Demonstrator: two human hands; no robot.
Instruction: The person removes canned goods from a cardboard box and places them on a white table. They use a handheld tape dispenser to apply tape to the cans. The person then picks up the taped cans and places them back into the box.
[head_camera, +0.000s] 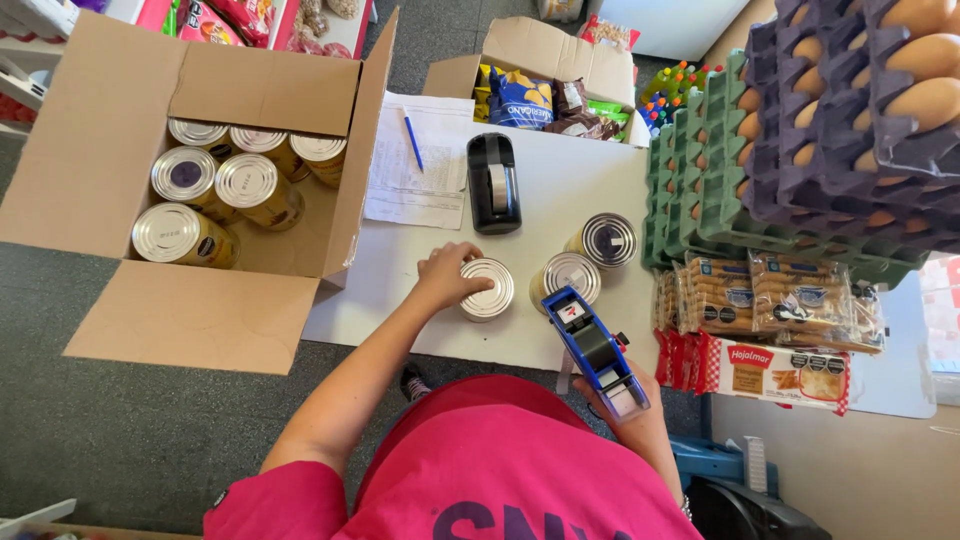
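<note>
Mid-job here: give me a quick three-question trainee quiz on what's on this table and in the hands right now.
1. True or false: the left hand rests on a can standing on the white table.
2. What does the right hand hold? A) pen B) blue label gun C) tape dispenser
3. How many cans stand on the table?

Key: 1 true. 2 B; its nose sits by the middle can. 3 three, counting the far can; more cans lie in the open cardboard box.

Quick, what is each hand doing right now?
Left hand: open, fingers resting on top of a can on the white table.
Right hand: closed around the blue label gun.
</note>
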